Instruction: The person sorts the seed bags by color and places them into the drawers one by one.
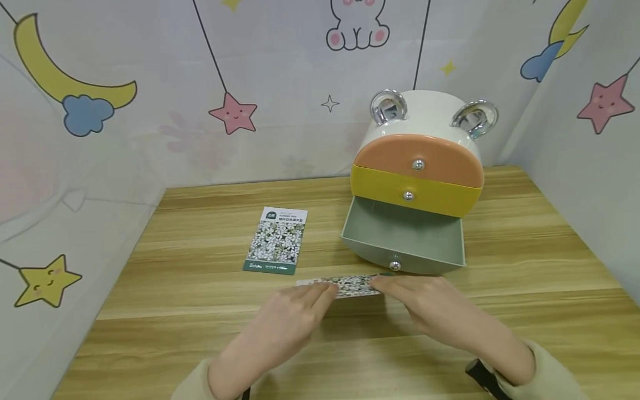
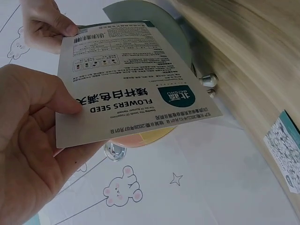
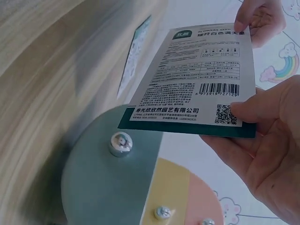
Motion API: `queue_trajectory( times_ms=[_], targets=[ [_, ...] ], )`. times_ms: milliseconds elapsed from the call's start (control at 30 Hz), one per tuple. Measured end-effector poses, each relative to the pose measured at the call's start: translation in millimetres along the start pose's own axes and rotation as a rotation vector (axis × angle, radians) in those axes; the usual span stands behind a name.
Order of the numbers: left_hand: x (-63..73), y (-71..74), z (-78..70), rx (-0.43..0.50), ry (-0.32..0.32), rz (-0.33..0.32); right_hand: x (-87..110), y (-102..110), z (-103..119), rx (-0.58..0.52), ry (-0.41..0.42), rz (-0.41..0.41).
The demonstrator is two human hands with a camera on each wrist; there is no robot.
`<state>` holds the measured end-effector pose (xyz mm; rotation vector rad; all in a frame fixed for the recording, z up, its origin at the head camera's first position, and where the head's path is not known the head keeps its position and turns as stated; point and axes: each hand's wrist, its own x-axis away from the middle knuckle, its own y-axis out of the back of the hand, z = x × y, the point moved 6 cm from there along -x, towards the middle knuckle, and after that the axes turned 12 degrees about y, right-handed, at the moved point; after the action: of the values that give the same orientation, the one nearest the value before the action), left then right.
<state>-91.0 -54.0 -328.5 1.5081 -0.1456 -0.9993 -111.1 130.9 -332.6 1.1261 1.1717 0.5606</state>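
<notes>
My two hands hold a flower seed packet (image 1: 353, 285) between them, raised over the table and tilted nearly edge-on in the head view. The left hand (image 1: 295, 312) pinches one end between thumb and fingers. At the green-banded end, the right hand (image 1: 431, 303) grips it the same way, its thumb beside the QR code in the right wrist view. White flowers cover the side facing up in the head view; the printed back (image 2: 124, 70) with small text and a barcode faces the wrist cameras. Behind the packet, the green drawer (image 1: 395, 266) of a small cabinet stands pulled out.
A second seed packet (image 1: 276, 241) lies flat on the wooden table (image 1: 210, 311), left of the drawer. The white cabinet (image 1: 434, 108) with silver ears stands at the back right; its orange drawer (image 1: 440, 161) and yellow drawer (image 1: 440, 198) are closed. A patterned cloth (image 1: 280, 66) hangs behind.
</notes>
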Motion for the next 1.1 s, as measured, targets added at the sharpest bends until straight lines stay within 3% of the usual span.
queue_trajectory(
  times_ms=[233, 567, 867, 1100],
  targets=[
    [-1.8, 7.2, -2.6, -0.017, -0.014, 0.023, 3.1, 21, 5, 0.038, 0.06, -0.13],
    [-8.9, 17.1, -9.8, -0.007, -0.034, 0.012, 11.6, 39, 8, 0.09, 0.072, -0.191],
    [-19.2, 22.3, -17.4, -0.012, -0.066, -0.004, 22.8, 55, 15, 0.13, 0.054, -0.174],
    [-28.9, 22.3, -19.5, -0.004, -0.077, -0.041, 30.8, 63, 17, 0.181, 0.014, -0.094]
  ],
)
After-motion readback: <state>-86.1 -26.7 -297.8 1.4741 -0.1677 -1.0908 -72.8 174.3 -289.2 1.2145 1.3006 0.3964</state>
